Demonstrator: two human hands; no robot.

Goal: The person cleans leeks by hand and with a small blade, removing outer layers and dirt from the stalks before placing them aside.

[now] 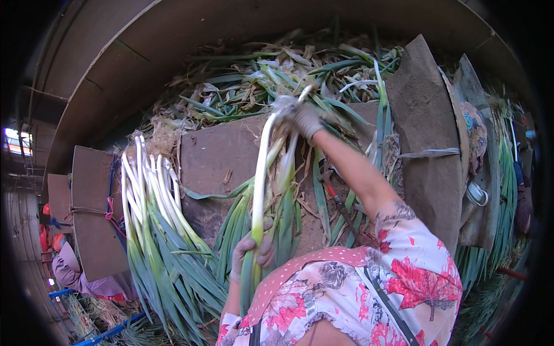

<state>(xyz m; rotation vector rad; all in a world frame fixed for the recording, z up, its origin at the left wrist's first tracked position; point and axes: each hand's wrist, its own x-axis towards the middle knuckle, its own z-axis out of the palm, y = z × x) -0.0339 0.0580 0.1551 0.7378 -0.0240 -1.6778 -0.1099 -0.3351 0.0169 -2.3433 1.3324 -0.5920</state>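
My gloved left hand (254,252) is closed round the green part of a long leek-like green onion (261,173), whose white shaft points away from me. At its root end my gloved right hand (303,119) is blurred; its fingers are by the roots, and whether they grip them I cannot tell. Beneath both hands lie more untrimmed green onions (285,173) with dry outer leaves. To the left, a bundle of peeled green onions (151,194) lies with white shafts and roots facing away from me. A red-handled tool (335,194) rests right of the onions, partly hidden by my right arm.
Stripped leaves (277,78) are heaped along the far side, under a curved wall (108,73). Upright panels stand at the left (93,194) and right (426,129). A person in a purple hat (67,264) is at far left; another person's patterned sleeve (475,129) shows at right.
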